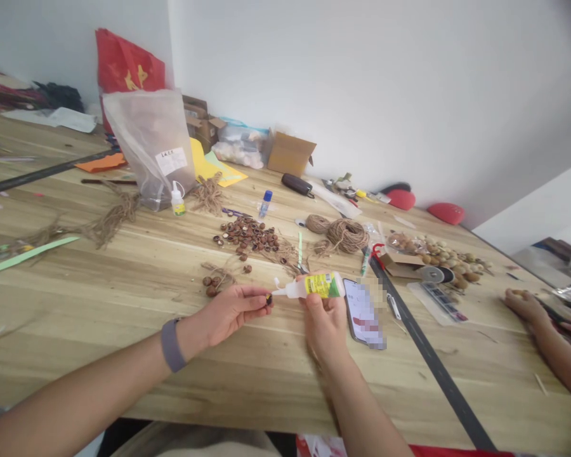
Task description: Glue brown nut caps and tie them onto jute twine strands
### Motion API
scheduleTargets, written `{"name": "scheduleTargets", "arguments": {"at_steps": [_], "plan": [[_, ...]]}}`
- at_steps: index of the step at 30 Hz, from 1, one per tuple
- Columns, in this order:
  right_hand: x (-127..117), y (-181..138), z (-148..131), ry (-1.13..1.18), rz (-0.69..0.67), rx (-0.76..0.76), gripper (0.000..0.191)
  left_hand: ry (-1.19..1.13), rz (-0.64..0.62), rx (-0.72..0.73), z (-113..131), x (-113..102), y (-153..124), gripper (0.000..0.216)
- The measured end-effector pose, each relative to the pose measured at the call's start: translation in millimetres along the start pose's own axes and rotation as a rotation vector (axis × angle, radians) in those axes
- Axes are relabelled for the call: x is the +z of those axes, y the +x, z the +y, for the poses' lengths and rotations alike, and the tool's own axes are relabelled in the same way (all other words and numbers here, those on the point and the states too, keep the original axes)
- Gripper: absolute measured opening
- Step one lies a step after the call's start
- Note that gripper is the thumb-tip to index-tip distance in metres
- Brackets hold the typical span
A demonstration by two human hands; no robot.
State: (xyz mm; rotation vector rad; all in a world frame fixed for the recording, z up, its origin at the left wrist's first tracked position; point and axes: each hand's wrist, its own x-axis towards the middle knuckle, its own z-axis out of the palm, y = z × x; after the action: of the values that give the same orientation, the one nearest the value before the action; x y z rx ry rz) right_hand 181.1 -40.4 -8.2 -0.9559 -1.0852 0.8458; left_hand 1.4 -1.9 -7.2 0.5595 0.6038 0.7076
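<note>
My left hand [235,312] is closed, pinching a small dark brown nut shell [269,299] between thumb and fingertips. In my right hand [326,324] lies a clear glue bottle [316,285] with a yellow and green label, tipped sideways. Its narrow white nozzle meets the shell or hovers right at it; I cannot tell which. Just beyond my left hand sit a few whole brown nuts [212,285] with twine. Further back lies a pile of nut shell halves [252,235].
A phone [361,314] lies right of the bottle. Twine rolls [347,236], a glue stick [265,204] and a second small glue bottle [177,198] stand behind. A translucent bag [147,139] rises at the back left. Another person's hands [528,308] are at the right.
</note>
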Motion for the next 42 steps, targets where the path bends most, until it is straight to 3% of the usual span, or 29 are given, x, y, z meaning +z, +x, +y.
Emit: {"name": "scheduleTargets", "arguments": {"at_steps": [42], "plan": [[-1.9,-0.8,3.6,0.009,-0.041,-0.043,0.032,0.042,-0.069,0.008,-0.3,-0.7,-0.2,0.019]]}}
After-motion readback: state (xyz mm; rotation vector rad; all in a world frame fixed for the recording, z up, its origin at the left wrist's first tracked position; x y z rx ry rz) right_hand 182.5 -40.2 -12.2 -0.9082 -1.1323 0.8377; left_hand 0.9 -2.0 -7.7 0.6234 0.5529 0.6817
